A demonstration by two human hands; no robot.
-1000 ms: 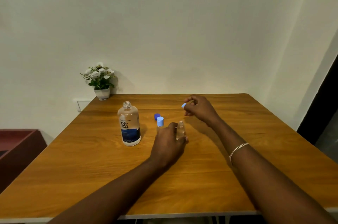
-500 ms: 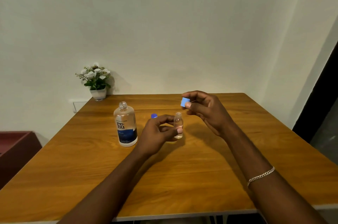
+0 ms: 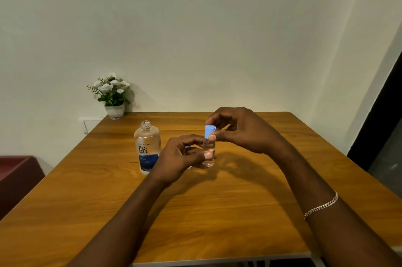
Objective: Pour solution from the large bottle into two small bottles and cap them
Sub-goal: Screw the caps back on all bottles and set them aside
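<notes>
Cap move done: right hand (image 3: 241, 130) has brought the light-blue cap (image 3: 209, 131) from beside the small bottle (image 3: 208, 153) onto its neck, so capping of bottle 2 is starting, likely just needs twisting down. Right fingers pinch the cap, wrist arched above. Left hand (image 3: 181, 155) pinches the small bottle's body, held upright just right of the large bottle (image 3: 147, 147), which stands open on the table (image 3: 217, 212).
</notes>
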